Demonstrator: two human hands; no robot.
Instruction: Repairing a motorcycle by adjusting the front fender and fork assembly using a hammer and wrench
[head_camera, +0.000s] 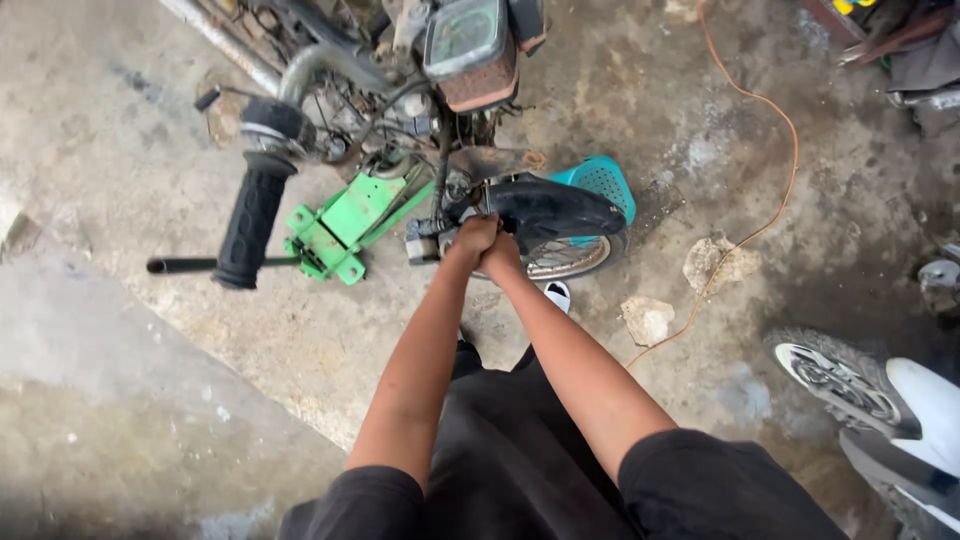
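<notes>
Both hands are bunched together down at the motorcycle's black front fender (556, 210): left hand (474, 238) and right hand (501, 256) touching, fingers curled tight on the fender's rear edge above the front wheel (570, 258). Green jack (345, 228) sits just beside it on the concrete floor (130, 130), handlebar grip (252, 215) up close.

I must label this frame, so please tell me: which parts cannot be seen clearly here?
- Head view: fingers of left hand and right hand, pressed together at the front mudguard; any held thing is hidden.
- Front wheel: mostly under the mudguard.
- Headlight: cut by the top edge.
</notes>
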